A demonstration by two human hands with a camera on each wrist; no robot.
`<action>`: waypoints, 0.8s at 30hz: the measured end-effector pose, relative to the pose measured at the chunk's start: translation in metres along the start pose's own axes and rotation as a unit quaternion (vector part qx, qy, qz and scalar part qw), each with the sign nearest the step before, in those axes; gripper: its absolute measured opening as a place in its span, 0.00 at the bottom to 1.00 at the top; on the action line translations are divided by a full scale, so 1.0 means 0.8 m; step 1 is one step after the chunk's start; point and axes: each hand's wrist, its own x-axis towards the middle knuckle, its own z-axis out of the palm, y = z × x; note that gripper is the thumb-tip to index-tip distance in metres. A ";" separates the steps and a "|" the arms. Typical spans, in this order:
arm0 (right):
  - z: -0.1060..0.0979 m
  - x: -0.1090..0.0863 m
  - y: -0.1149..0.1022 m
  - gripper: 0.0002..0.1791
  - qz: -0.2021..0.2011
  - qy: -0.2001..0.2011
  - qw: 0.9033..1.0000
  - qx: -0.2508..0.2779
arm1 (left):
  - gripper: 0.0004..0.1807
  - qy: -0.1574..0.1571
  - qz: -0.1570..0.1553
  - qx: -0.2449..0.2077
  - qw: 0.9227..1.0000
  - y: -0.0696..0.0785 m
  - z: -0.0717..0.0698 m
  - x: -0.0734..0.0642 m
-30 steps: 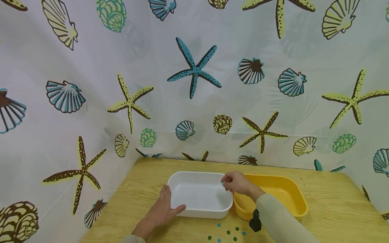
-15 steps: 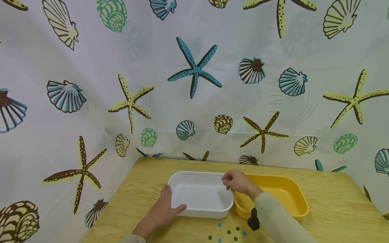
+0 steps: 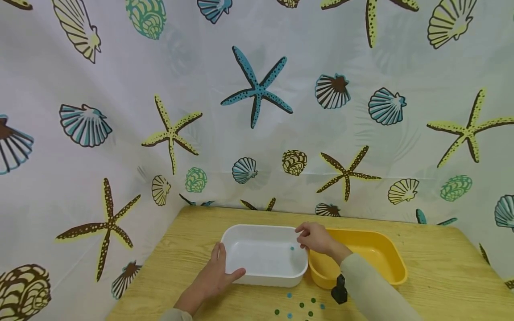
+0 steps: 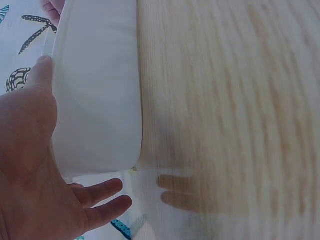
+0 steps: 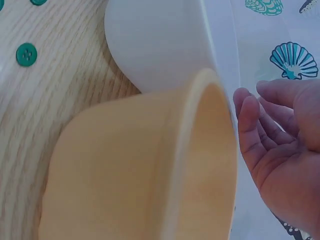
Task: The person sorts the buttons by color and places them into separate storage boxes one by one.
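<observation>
My left hand [image 3: 218, 269] rests against the near left corner of a white plastic tub [image 3: 265, 281], thumb along the near rim and fingers straight at its left end; the left wrist view shows the same hand [image 4: 37, 150] beside the tub's wall [image 4: 97, 90]. Over the tub's right rim is my right hand [image 3: 315, 237]. In the right wrist view its loosely curled fingers [image 5: 250, 125] stand apart from the thumb, with nothing between them. A small blue button [image 3: 292, 248] shows inside the white tub, just left of the right fingertips.
A yellow tub [image 3: 395, 263] stands against the white one's right side, under my right forearm. Several blue and green buttons lie in front on the wooden table [image 3: 445, 272], among them a green four-hole button [image 5: 26, 54]. A shell-print curtain [image 3: 257, 142] hangs behind.
The blue button that my right fingers pinched is released and now shows in the white tub. The right hand has shifted slightly right; the left stays at the tub.
</observation>
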 end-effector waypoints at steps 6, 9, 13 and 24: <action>-0.016 -0.014 0.001 0.12 -0.024 -0.011 1.000 -0.015 | 0.63 0.004 -0.003 0.006 1.000 0.002 0.000 0.001; -0.022 -0.023 0.000 0.11 -0.037 -0.020 0.999 -0.023 | 0.62 0.004 -0.003 0.009 1.000 0.003 0.001 0.001; -0.028 -0.035 0.000 0.11 -0.055 -0.037 0.997 -0.041 | 0.61 0.005 -0.003 0.007 1.000 0.002 0.000 0.001; -0.036 -0.082 0.002 0.08 -0.095 -0.091 0.990 -0.040 | 0.62 -0.002 -0.014 0.005 1.000 0.003 0.002 0.003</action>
